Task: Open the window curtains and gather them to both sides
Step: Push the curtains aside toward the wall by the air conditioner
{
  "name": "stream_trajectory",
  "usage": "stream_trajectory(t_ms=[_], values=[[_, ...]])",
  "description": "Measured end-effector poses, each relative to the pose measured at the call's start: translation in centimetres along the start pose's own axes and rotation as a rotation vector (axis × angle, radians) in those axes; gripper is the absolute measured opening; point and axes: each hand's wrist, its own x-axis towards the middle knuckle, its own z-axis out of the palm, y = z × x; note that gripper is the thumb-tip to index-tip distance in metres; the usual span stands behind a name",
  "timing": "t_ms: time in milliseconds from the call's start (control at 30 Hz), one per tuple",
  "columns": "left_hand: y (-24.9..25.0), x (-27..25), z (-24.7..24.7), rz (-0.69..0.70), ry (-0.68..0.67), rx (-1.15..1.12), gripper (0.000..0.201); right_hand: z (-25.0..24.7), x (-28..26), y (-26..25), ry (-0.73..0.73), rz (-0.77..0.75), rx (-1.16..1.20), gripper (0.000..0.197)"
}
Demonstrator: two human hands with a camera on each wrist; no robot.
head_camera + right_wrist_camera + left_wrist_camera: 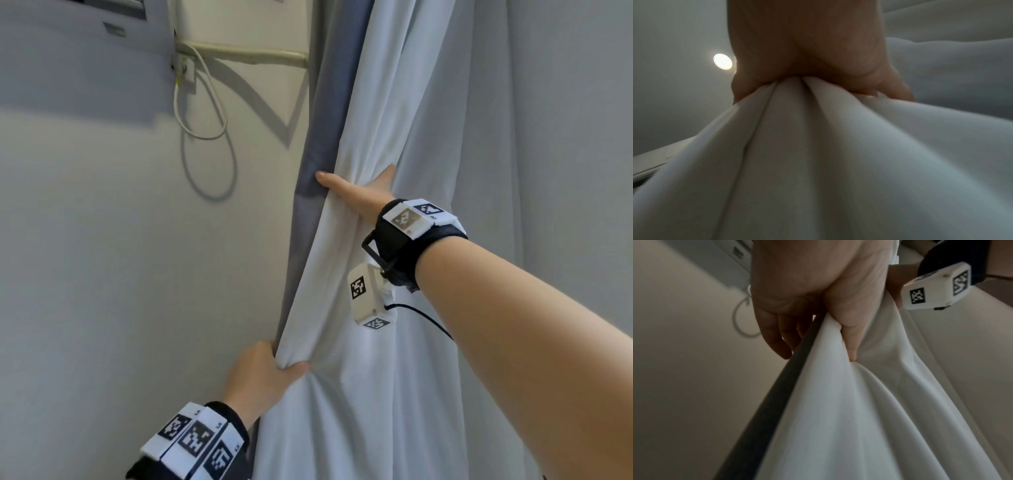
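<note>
Wall (102, 274) fills left of head view; curtain (394, 394) hangs right of it, covering rest of frame. White fabric w/ a grey strip (318, 144) down its left edge, prob. a backing layer but can't confirm. Curtain's bunched at the left edge against the wall side, so this panel looks gathered or nearly there. No window glass visible, can't judge the other side.

Handling: soft, light, drapes into deep folds, no stiffness. Not fragile, a bit slick, so pinching one layer will slip. Best to take a full fistful of stacked folds at the edge, mid-height, and keep the pull sideways along the rail, not down, since a downward tug loads the hooks.

Right hand (359, 195): upper grip, fingers wrapped round a bundle of folds, thumb lying across the front toward the grey strip. Right wrist view confirms folds squeezed in the palm.
Left hand (263, 373): lower grip, clenched on the edge, thumb pressing white fabric in front, fingers behind.

Count: 1 curtain panel seen, 2 hands on it, 2 wrist camera bands. Also 1 looped cable (205, 113) on wall, 1 AC unit (75, 13) top left, 1 ceiling light (722, 61).
</note>
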Motion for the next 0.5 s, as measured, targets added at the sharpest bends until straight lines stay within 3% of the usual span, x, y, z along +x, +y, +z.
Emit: stream_trajectory(t_ms=[100,300,500], values=[[-1.0,1.4,0.7,0.030,-0.020,-0.044,0.022,1.8,1.3,0.5,0.033,0.005,0.017,0.143],[-0.4,4.6,2.1,0.125,-0.010,-0.194,0.056,4.3,4.8,2.1,0.023,0.011,-0.037,0.120],[1.4,8.0,5.5,0.176,-0.066,-0.042,0.087,6.7,9.3,3.7,-0.060,0.045,-0.114,0.111]])
